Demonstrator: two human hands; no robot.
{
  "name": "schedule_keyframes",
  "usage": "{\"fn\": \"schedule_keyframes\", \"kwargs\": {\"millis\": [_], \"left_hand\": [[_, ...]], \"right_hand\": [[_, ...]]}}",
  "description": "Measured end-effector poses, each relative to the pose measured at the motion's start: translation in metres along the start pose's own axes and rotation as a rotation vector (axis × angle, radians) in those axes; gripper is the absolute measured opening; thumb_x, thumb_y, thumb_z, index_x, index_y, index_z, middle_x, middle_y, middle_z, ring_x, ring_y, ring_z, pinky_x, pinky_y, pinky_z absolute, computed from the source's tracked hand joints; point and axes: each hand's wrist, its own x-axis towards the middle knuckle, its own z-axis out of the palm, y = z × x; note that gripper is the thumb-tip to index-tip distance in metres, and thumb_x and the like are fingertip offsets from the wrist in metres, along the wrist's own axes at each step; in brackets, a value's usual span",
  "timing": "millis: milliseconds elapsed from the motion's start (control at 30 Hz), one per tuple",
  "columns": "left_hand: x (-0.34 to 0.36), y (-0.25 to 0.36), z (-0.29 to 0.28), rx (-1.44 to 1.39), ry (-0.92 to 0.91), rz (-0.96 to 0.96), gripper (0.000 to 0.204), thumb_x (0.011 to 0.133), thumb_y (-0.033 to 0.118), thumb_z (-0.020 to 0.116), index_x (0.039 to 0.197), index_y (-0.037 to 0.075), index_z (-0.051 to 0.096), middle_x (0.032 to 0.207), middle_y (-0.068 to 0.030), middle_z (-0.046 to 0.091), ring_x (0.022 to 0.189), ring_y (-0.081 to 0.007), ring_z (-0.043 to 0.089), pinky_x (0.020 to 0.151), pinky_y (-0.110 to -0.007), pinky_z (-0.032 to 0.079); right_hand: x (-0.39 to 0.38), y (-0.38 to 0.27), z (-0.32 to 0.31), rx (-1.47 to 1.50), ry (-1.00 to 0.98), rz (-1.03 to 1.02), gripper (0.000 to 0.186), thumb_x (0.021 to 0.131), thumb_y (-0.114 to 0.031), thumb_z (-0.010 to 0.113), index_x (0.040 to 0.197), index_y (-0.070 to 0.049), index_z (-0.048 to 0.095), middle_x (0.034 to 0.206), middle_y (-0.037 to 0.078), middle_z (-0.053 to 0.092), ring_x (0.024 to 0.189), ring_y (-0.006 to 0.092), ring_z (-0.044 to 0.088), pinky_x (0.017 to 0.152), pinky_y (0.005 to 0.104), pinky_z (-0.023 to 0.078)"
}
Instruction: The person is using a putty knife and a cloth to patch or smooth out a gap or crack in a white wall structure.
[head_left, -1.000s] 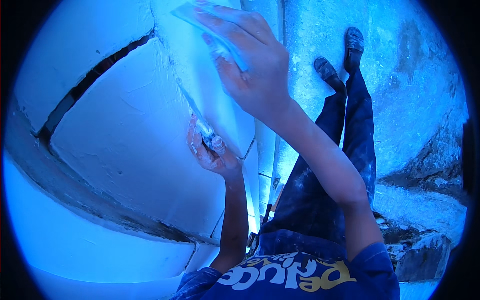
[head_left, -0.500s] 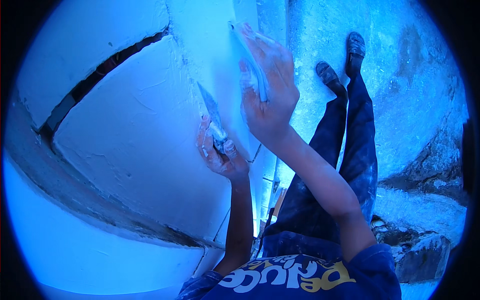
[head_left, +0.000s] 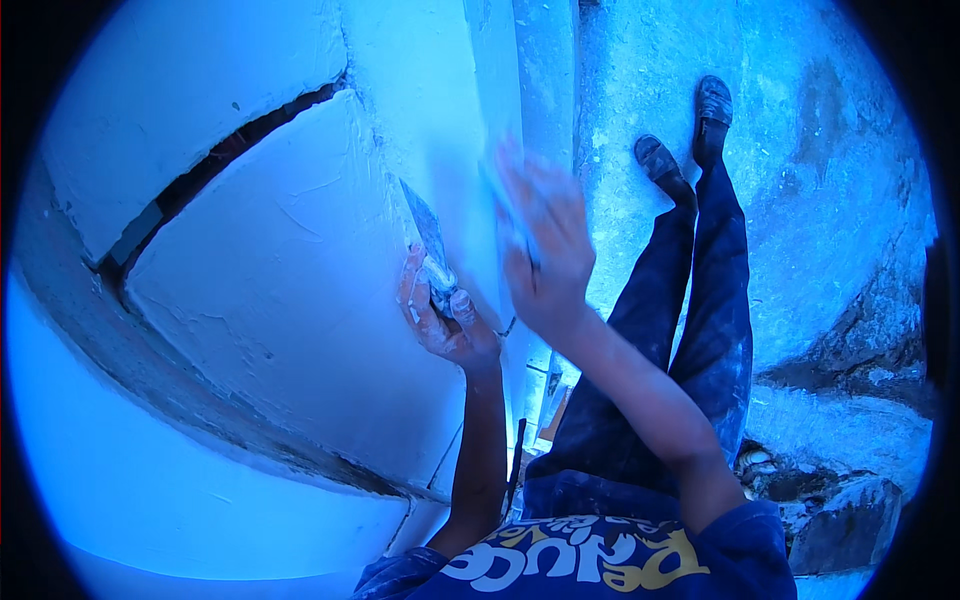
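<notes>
My left hand, white with dust or paste, is closed round the handle of a putty knife with a narrow, tapering blade pointing away from me. To its right, my right hand is smeared by motion beside the white wall surface. A thin, flat, pale sheet shows as a blur between its thumb and fingers; its exact kind cannot be made out. The putty knife lies close to the smooth white panel, but I cannot tell whether its blade touches.
A dark, open slot cuts across the white surface at left, joining a rough groove. My legs and dusty shoes are over a stained concrete floor. Broken rubble lies at lower right.
My right hand has come nearer to me and slightly right, with the thin sheet, and is now blurred. My left hand keeps the putty knife almost in place.
</notes>
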Motion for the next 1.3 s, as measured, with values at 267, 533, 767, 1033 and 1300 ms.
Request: {"fn": "schedule_keyframes", "kwargs": {"millis": [267, 533, 767, 1033, 1300], "left_hand": [[-0.001, 0.0, 0.004, -0.021, 0.039, -0.009, 0.041, 0.105, 0.029, 0.048, 0.133, -0.001, 0.051, 0.134, -0.0264, 0.054, 0.123, -0.0415, 0.054, 0.101, -0.053, 0.046], [-0.002, -0.005, -0.001, -0.009, 0.04, 0.026, 0.041, 0.106, 0.03, 0.047, 0.133, 0.0, 0.051, 0.134, -0.0259, 0.055, 0.123, -0.042, 0.055, 0.102, -0.053, 0.046], [0.001, 0.0, 0.0, 0.028, 0.027, 0.013, 0.039, 0.105, 0.028, 0.048, 0.13, -0.001, 0.051, 0.132, -0.0271, 0.056, 0.121, -0.0433, 0.056, 0.1, -0.054, 0.047], [0.002, -0.001, 0.0, 0.047, 0.024, 0.035, 0.039, 0.102, 0.027, 0.049, 0.129, -0.001, 0.052, 0.132, -0.0274, 0.056, 0.121, -0.0438, 0.055, 0.099, -0.054, 0.047], [0.0, -0.004, -0.001, 0.032, 0.031, 0.03, 0.039, 0.104, 0.027, 0.048, 0.131, 0.0, 0.051, 0.132, -0.0267, 0.056, 0.121, -0.042, 0.056, 0.099, -0.054, 0.047]], "right_hand": [[0.056, 0.022, 0.008, 0.056, 0.091, -0.061, 0.045, 0.09, -0.004, 0.054, 0.134, -0.001, 0.062, 0.135, 0.019, 0.063, 0.125, 0.0334, 0.059, 0.107, 0.0462, 0.044], [0.023, -0.001, -0.009, 0.028, -0.038, -0.047, 0.051, 0.085, 0.0, 0.065, 0.136, -0.005, 0.062, 0.134, 0.013, 0.062, 0.112, 0.0323, 0.061, 0.092, 0.0419, 0.046], [-0.013, -0.002, -0.005, 0.065, 0.014, 0.019, 0.051, 0.083, 0.002, 0.067, 0.134, -0.004, 0.063, 0.132, 0.013, 0.064, 0.105, 0.0314, 0.061, 0.09, 0.0405, 0.046], [0.005, 0.008, 0.005, 0.075, 0.027, 0.045, 0.056, 0.079, 0.001, 0.067, 0.134, -0.004, 0.063, 0.139, 0.014, 0.06, 0.11, 0.0304, 0.059, 0.093, 0.0427, 0.047], [-0.022, 0.007, -0.005, 0.007, -0.086, -0.012, 0.054, 0.079, -0.006, 0.066, 0.134, -0.003, 0.064, 0.141, 0.013, 0.058, 0.112, 0.0315, 0.059, 0.096, 0.0444, 0.045]]}}
